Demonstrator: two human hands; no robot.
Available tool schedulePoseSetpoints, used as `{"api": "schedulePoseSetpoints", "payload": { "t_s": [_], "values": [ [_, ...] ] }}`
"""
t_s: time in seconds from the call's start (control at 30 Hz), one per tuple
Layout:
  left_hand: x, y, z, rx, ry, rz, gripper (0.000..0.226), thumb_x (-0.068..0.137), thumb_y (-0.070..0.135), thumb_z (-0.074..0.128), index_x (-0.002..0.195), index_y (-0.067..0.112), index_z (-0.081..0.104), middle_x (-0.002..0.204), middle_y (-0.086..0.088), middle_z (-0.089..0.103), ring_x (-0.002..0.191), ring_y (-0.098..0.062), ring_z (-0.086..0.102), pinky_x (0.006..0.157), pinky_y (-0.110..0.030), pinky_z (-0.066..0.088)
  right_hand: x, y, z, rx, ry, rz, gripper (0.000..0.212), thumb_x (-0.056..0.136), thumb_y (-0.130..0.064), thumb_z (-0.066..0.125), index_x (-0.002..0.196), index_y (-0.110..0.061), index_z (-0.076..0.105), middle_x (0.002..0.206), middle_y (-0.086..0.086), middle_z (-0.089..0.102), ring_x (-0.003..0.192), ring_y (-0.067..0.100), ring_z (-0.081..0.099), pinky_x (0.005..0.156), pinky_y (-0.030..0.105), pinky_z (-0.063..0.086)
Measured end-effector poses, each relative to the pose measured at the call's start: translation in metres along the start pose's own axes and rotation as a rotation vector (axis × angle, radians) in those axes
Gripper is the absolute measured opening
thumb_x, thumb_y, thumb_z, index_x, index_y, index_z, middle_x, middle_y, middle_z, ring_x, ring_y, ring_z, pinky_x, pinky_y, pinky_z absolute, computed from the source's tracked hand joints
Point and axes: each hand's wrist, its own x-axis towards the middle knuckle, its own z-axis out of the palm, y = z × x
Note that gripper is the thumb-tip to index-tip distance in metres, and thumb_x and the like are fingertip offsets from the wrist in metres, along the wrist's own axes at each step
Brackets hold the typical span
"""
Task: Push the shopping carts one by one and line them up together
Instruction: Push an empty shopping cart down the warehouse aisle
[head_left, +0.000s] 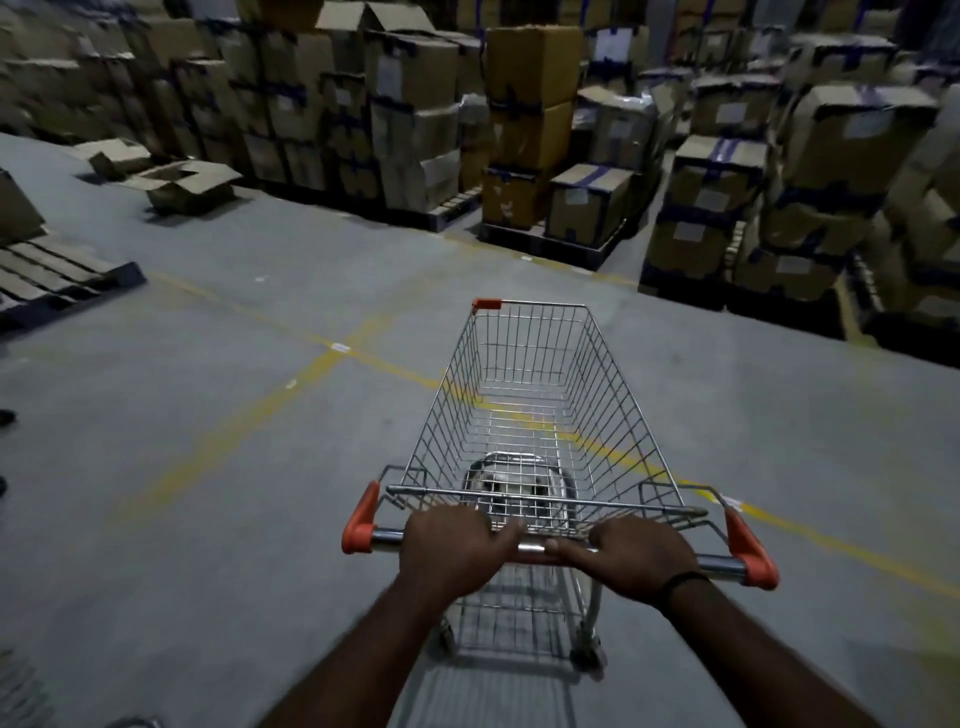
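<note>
Grey concrete floor (208, 467), yellow lines (291, 384) crossing beneath the cart (452, 415). Cart stands lower centre, nose toward stacked boxes (415, 104) ahead and to the right. Wide floor lies open to its left and front. Flat pallet (57, 275) at far left edge; open box (182, 184) near the stacks. Left hand (452, 545) and right hand (639, 556) both grasp the handle (387, 538), side by side near its middle, thumbs almost meeting. Dim light; stacks blurred.
</note>
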Motion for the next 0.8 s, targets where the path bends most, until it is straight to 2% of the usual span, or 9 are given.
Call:
{"api": "schedulePoseSetpoints", "payload": {
  "t_s": [0.13, 0.33, 0.43, 0.53, 0.6, 0.7, 0.8],
  "values": [
    [0.047, -0.051, -0.009, 0.004, -0.007, 0.007, 0.091, 0.088, 0.082, 0.011, 0.081, 0.017, 0.074, 0.070, -0.001, 0.066, 0.070, -0.019, 0.064, 0.075, -0.031, 0.050, 0.063, -0.032, -0.011, -0.011, -0.003, -0.008, 0.095, 0.057, -0.102, 0.003, 0.057, -0.020, 0.050, 0.063, -0.003, 0.056, 0.066, 0.012, 0.057, 0.056, 0.027, 0.036],
    [0.119, -0.122, -0.020, 0.007, -0.029, 0.011, 0.093, 0.085, 0.085, 0.010, 0.075, 0.016, 0.071, 0.065, 0.001, 0.061, 0.066, -0.016, 0.060, 0.071, -0.029, 0.047, 0.156, -0.067, -0.021, 0.046, -0.071, -0.015, 0.095, 0.061, -0.103, 0.007, 0.058, -0.020, 0.053, 0.066, -0.001, 0.061, 0.065, 0.012, 0.059, 0.056, 0.026, 0.039],
    [0.156, -0.152, -0.025, 0.033, -0.016, 0.008, 0.089, 0.087, 0.084, 0.015, 0.079, 0.016, 0.071, 0.069, -0.001, 0.063, 0.072, -0.020, 0.062, 0.069, -0.030, 0.042, 0.204, -0.075, -0.033, 0.081, -0.145, -0.003, 0.095, 0.059, -0.105, 0.010, 0.055, -0.021, 0.053, 0.066, -0.001, 0.061, 0.066, 0.013, 0.061, 0.061, 0.027, 0.043],
    [0.198, -0.175, -0.029, 0.045, -0.033, 0.007, 0.086, 0.088, 0.082, 0.017, 0.081, 0.016, 0.072, 0.073, -0.002, 0.064, 0.077, -0.022, 0.064, 0.073, -0.031, 0.045, 0.250, -0.082, -0.050, 0.100, -0.216, 0.016, 0.090, 0.064, -0.102, 0.017, 0.053, -0.020, 0.053, 0.059, -0.002, 0.056, 0.065, 0.013, 0.060, 0.072, 0.029, 0.052],
    [0.230, -0.189, -0.031, 0.048, -0.034, -0.006, 0.085, 0.089, 0.082, 0.019, 0.081, 0.016, 0.072, 0.072, -0.003, 0.064, 0.076, -0.022, 0.064, 0.072, -0.031, 0.045, 0.282, -0.085, -0.061, 0.120, -0.244, 0.022, 0.086, 0.069, -0.098, 0.023, 0.054, -0.019, 0.055, 0.058, -0.002, 0.056, 0.060, 0.012, 0.059, 0.080, 0.032, 0.056],
    [0.277, -0.210, -0.034, 0.056, -0.033, -0.017, 0.085, 0.090, 0.081, 0.017, 0.077, 0.016, 0.071, 0.067, -0.001, 0.061, 0.070, -0.019, 0.060, 0.071, -0.031, 0.043, 0.334, -0.089, -0.073, 0.169, -0.264, 0.032, 0.087, 0.068, -0.099, 0.027, 0.064, -0.020, 0.061, 0.065, -0.002, 0.062, 0.060, 0.013, 0.060, 0.081, 0.033, 0.058],
    [0.327, -0.231, -0.037, 0.084, -0.031, -0.052, 0.086, 0.090, 0.080, 0.012, 0.073, 0.018, 0.068, 0.068, 0.002, 0.062, 0.071, -0.018, 0.057, 0.082, -0.038, 0.038, 0.389, -0.093, -0.087, 0.183, -0.237, 0.028, 0.088, 0.066, -0.100, 0.025, 0.062, -0.020, 0.061, 0.061, -0.004, 0.058, 0.064, 0.015, 0.061, 0.082, 0.032, 0.056]
  ]
}}
